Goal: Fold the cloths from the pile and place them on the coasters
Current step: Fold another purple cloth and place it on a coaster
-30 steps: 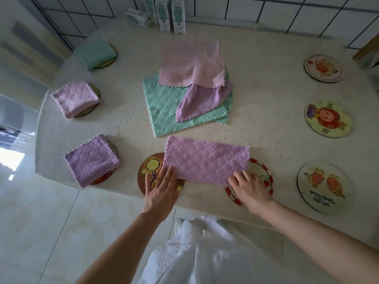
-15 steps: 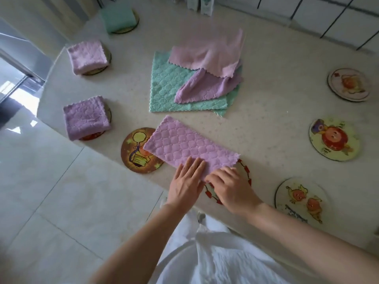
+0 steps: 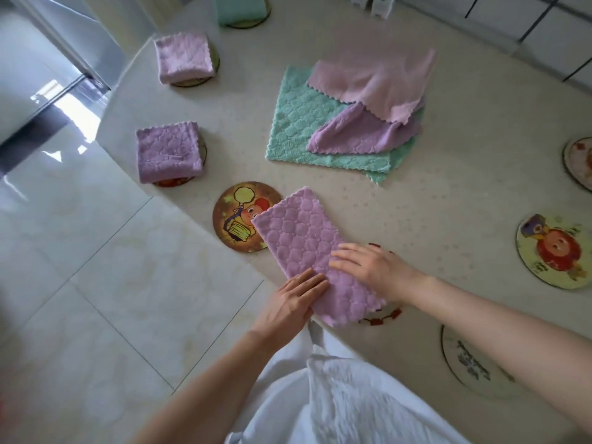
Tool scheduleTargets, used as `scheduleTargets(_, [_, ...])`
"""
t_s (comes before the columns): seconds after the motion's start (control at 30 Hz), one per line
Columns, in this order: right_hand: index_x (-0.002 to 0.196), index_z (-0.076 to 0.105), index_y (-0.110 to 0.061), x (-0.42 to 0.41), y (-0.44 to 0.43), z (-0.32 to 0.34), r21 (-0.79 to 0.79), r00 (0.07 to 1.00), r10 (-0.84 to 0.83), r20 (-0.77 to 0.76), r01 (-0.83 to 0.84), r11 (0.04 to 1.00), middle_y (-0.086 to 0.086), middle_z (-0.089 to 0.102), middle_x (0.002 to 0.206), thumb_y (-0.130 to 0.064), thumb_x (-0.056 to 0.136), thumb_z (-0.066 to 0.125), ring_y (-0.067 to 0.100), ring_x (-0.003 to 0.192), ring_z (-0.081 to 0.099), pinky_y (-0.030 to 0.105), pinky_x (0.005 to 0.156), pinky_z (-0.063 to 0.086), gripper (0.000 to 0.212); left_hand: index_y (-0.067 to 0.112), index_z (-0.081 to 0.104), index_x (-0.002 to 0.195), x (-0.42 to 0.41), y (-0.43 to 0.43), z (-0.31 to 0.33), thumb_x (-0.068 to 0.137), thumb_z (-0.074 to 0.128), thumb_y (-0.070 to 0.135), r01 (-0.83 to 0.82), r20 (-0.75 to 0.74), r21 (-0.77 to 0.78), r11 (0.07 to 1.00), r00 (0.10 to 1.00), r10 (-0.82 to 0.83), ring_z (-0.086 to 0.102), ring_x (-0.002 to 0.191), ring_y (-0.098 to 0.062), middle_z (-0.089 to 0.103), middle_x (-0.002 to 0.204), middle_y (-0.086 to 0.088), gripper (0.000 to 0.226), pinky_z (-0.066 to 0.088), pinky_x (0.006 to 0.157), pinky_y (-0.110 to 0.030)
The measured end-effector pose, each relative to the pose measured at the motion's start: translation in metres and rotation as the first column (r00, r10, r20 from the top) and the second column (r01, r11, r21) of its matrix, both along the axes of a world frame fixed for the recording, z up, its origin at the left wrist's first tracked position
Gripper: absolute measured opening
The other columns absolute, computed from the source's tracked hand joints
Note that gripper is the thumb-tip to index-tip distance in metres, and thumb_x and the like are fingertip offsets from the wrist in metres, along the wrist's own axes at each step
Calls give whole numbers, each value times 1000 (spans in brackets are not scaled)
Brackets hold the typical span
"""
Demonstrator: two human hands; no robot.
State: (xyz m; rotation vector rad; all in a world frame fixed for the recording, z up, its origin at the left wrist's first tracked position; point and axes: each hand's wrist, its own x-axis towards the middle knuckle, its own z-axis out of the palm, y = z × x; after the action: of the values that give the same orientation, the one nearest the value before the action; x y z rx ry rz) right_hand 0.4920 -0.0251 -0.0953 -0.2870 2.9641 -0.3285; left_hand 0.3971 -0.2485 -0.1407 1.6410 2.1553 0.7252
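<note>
A lilac quilted cloth, folded into a long strip, lies slanted at the table's near edge. Its far end overlaps a cartoon coaster and its near end covers a red-rimmed coaster. My left hand holds the strip's near left edge, fingers on top and thumb hidden. Flat on the strip's right side rests my right hand, fingers spread. The pile sits further back: a green cloth, a purple one and a pink one.
Folded cloths sit on coasters at the left: lilac, pink and green. Bare coasters lie on the right. The rounded table edge drops to a tiled floor. Cartons stand at the back.
The strip has turned from lying crosswise to slanting away from me. My left hand moved from the left end to the near end, beside my right hand. The view shifted left.
</note>
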Motion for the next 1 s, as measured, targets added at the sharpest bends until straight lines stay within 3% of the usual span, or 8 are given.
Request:
scheduleTargets(0.2, [143, 34, -25, -11, 36, -2, 5, 958, 93, 272, -98, 995, -1, 37, 149, 5, 83, 58, 21, 135, 36, 41, 109, 34, 71, 20, 56, 130, -13, -1, 14, 94, 52, 22, -143, 264, -14, 990, 954, 142, 52, 122, -6, 58, 132, 6, 37, 38, 103, -16])
scheduleTargets(0.27, [136, 43, -27, -12, 39, -4, -55, 962, 81, 259, -69, 996, -6, 48, 139, -3, 80, 65, 18, 125, 43, 38, 102, 40, 65, 23, 63, 123, -14, 1, 20, 91, 56, 18, -239, 345, -52, 970, 907, 242, 58, 97, 6, 65, 113, 13, 32, 42, 83, -5])
scheduleTargets(0.33, [124, 54, -30, -41, 45, -9, -190, 930, -8, 367, 83, 978, -13, 58, 123, -13, 81, 67, 11, 113, 45, 31, 96, 42, 48, 30, 68, 100, -36, 7, 15, 92, 56, 21, -394, 428, -138, 909, 804, 413, 54, 65, 3, 68, 78, 17, 17, 44, 62, -17])
scheduleTargets(0.4, [107, 64, -28, -53, 44, 2, -269, 827, -147, 543, 337, 902, -13, 61, 106, -22, 86, 65, 10, 106, 49, 27, 89, 43, 23, 26, 66, 81, -42, 16, 19, 93, 56, 23, -504, 596, -249, 827, 593, 541, 54, 60, -4, 64, 68, 10, 16, 50, 61, -32])
scheduleTargets(0.5, [98, 67, -15, -80, 45, 3, -288, 734, -221, 642, 498, 818, -2, 66, 94, -30, 90, 59, 13, 84, 61, 26, 77, 51, 18, 21, 66, 94, -61, 27, 26, 96, 52, 21, -534, 801, -445, 719, 121, 586, 69, 83, -21, 71, 96, -10, 14, 59, 73, -40])
scheduleTargets(0.63, [69, 54, -15, -108, 43, -3, -174, 722, -296, 626, 499, 849, 0, 56, 67, -38, 93, 51, 10, 57, 48, 26, 57, 37, 33, 12, 61, 108, -83, 31, 26, 97, 51, 23, -441, 773, -618, 650, -190, 606, 70, 90, -30, 70, 107, -13, 18, 58, 76, -46])
scheduleTargets(0.9, [63, 53, -15, -126, 40, -6, -125, 631, -360, 687, 591, 797, 5, 63, 61, -42, 88, 53, 14, 54, 53, 31, 63, 47, 37, 9, 60, 110, -93, 33, 22, 96, 53, 27, -364, 716, -698, 617, -344, 607, 69, 94, -33, 70, 108, -15, 24, 55, 82, -51])
scheduleTargets(1.0, [60, 45, -17, -128, 37, -8, -142, 657, -457, 600, 649, 747, -1, 46, 57, -53, 85, 51, 16, 54, 45, 30, 57, 35, 44, 8, 62, 109, -96, 34, 25, 94, 56, 31, -382, 706, -704, 599, -285, 648, 71, 87, -30, 72, 102, -15, 29, 58, 77, -48])
